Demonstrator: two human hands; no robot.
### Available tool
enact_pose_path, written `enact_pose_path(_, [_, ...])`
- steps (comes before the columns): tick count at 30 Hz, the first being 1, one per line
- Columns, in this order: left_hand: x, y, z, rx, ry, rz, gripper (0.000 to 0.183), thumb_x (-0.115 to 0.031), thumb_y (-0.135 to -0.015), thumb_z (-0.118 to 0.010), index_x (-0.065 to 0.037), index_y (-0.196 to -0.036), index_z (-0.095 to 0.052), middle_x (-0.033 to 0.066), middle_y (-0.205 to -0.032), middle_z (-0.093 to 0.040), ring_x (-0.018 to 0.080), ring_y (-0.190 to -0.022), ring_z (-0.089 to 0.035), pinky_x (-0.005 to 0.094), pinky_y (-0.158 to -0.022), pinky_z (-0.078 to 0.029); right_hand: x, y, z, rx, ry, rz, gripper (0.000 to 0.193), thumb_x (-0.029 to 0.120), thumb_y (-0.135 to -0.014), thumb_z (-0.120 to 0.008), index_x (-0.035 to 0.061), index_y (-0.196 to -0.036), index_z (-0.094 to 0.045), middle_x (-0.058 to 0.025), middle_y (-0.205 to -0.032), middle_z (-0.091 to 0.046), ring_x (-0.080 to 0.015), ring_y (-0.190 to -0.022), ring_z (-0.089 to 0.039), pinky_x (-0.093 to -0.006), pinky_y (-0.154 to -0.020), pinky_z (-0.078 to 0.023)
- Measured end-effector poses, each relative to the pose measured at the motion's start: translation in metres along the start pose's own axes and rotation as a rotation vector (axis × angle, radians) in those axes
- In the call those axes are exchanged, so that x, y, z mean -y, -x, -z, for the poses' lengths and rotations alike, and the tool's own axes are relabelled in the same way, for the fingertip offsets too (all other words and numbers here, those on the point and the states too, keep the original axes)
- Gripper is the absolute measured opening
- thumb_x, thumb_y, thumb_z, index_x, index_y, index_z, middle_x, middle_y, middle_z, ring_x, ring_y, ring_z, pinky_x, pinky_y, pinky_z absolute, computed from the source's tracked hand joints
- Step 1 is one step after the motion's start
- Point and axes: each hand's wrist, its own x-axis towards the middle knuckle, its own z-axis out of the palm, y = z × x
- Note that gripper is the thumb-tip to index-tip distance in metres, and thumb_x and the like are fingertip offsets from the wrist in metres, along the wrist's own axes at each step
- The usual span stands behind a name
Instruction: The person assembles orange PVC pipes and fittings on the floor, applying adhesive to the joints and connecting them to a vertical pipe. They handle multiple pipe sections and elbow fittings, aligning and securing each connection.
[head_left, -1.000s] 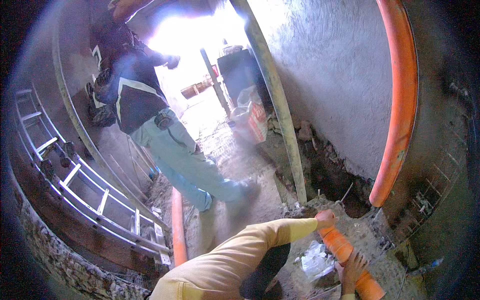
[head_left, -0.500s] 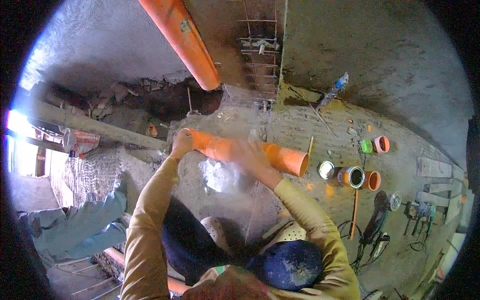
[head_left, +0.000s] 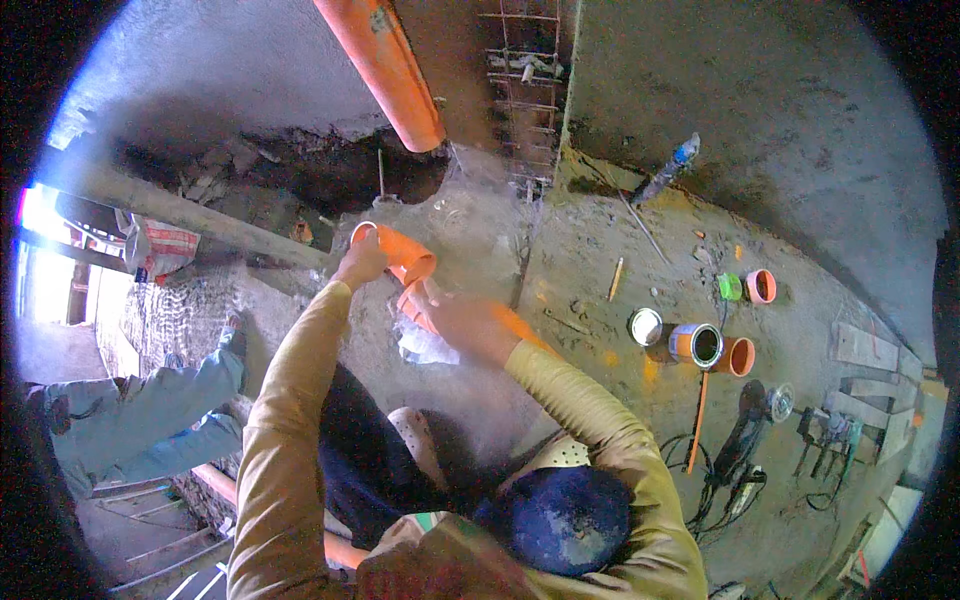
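My left hand (head_left: 362, 258) is closed around a short orange pipe fitting (head_left: 402, 252), with a pale rim at its far left end and its other end facing right. Just below and to the right, my right hand (head_left: 475, 325) grips a second orange pipe piece (head_left: 525, 332), partly covered by the hand and blurred. The two pieces lie at an angle to each other. Whether their ends still touch I cannot tell. Beneath them on the ground is a crumpled clear plastic bag (head_left: 428, 345).
A long orange pipe (head_left: 385, 75) hangs down ahead. To the right stand an open can (head_left: 695, 344), a round lid (head_left: 646, 326), orange pipe rings (head_left: 738, 356) and an angle grinder (head_left: 755, 430) with cables. Another person's legs (head_left: 150, 430) extend at left beside a long beam (head_left: 210, 225).
The orange pieces, in one line before, now sit at an angle, with an open end showing between them. My right hand has moved left and down, tilting its piece.
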Motion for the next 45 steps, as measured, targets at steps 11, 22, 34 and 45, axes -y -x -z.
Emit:
enact_pose_path(11, [0.083,-0.023,0.002,-0.193,0.035,-0.041,0.049,-0.028,-0.088,-0.062,-0.002,-0.129,-0.056,0.0294,-0.127,-0.063,0.0436,-0.120,-0.062,0.0505,-0.099,-0.050,-0.051,0.102,0.043,-0.446,-0.023,-0.205,0.082,0.044,-0.081,-0.076,0.0031,-0.145,-0.045,-0.0276,-0.111,-0.069,-0.0455,-0.101,-0.068,-0.0515,-0.083,-0.055])
enact_pose_path(22, [-0.039,0.128,-0.103,-0.209,0.901,-0.097,0.043,-0.039,-0.089,-0.071,-0.004,-0.113,-0.065,0.0164,-0.116,-0.070,0.0295,-0.106,-0.069,0.0402,-0.086,-0.055,-0.048,0.133,-0.004,0.064,-0.524,-0.489,0.084,0.048,-0.068,-0.083,-0.0002,-0.132,-0.057,-0.0259,-0.108,-0.071,-0.0415,-0.091,-0.070,-0.0475,-0.079,-0.056])
enact_pose_path(34, [-0.132,0.168,-0.222,-0.294,1.484,0.138,0.051,-0.040,-0.092,-0.073,-0.005,-0.127,-0.062,0.0103,-0.116,-0.070,0.0229,-0.101,-0.069,0.0398,-0.090,-0.057,0.027,0.173,-0.029,-0.164,-0.624,-0.646,0.055,0.041,-0.087,-0.068,0.0053,-0.129,-0.061,-0.0195,-0.114,-0.072,-0.0374,-0.100,-0.071,-0.0476,-0.085,-0.057])
enact_pose_path(45, [-0.136,0.154,-0.181,0.069,1.656,0.006,0.053,-0.043,-0.094,-0.071,-0.003,-0.125,-0.061,0.0097,-0.114,-0.071,0.0224,-0.097,-0.071,0.0406,-0.084,-0.059,0.016,0.251,-0.010,-0.184,-1.325,-0.881,0.071,0.036,-0.080,-0.078,0.0015,-0.136,-0.052,-0.0208,-0.120,-0.067,-0.0348,-0.108,-0.067,-0.0458,-0.092,-0.054])
